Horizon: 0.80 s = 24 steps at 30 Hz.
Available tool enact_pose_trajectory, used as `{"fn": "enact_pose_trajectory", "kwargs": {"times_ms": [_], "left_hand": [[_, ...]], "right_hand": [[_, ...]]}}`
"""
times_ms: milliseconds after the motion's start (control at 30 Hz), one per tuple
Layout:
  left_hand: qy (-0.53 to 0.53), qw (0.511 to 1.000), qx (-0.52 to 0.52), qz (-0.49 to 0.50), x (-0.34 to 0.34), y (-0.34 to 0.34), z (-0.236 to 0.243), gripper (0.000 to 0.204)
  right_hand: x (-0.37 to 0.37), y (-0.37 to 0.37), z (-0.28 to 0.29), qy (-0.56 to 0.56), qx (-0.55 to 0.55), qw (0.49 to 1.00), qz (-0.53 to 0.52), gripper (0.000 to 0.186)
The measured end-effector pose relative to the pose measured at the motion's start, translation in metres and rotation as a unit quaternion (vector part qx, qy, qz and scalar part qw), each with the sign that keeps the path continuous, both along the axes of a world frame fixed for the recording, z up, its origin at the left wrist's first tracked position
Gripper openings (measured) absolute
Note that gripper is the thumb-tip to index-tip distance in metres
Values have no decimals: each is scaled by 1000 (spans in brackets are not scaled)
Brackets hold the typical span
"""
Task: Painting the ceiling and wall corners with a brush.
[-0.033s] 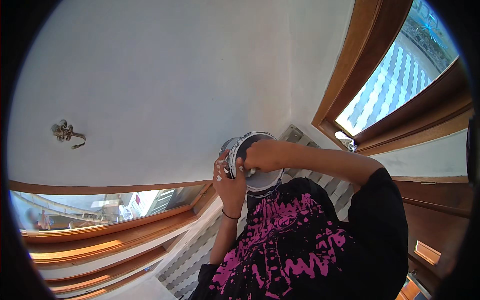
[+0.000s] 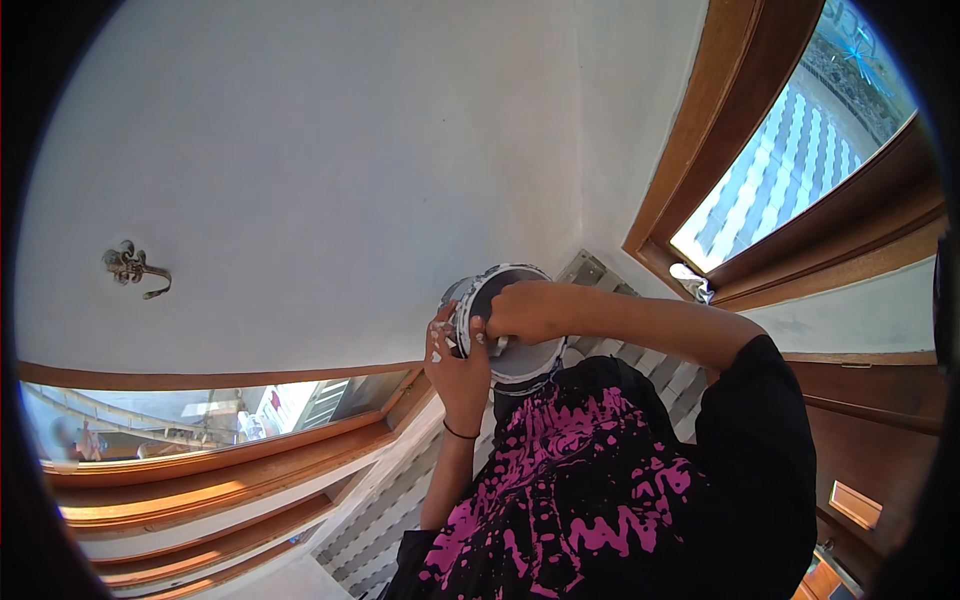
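Head view: left hand point(image 2: 458, 368) cups the paint can point(image 2: 512, 325); right hand point(image 2: 525, 310) closed over its rim. Advisable: hold it level.

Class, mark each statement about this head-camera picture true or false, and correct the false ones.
1. Both hands are on a round paint-smeared bucket. True.
2. The left hand wears a dark band at the wrist. True.
3. The shirt is plain white. False: it is black with a pink print.
4. The right hand hangs free at the person's side. False: it lies over the bucket's rim.
5. A metal hook fitting sits on the white surface. True.
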<state>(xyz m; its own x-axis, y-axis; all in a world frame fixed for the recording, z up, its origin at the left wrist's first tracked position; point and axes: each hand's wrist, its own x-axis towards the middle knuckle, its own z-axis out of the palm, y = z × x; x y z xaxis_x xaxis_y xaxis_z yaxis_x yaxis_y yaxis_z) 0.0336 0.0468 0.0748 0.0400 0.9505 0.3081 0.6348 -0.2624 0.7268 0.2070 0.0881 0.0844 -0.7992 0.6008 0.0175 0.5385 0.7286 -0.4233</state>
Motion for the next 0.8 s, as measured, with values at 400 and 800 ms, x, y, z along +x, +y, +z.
{"fn": "enact_pose_trajectory", "kwargs": {"times_ms": [400, 800], "left_hand": [[-6, 1000, 9, 11, 0, 2, -3, 37], [48, 999, 10, 13, -2, 4, -14, 34]], "right_hand": [[-11, 11, -20, 14, -52, 998, -30, 21], [-8, 7, -63, 93, -93, 989, -66, 19]]}}
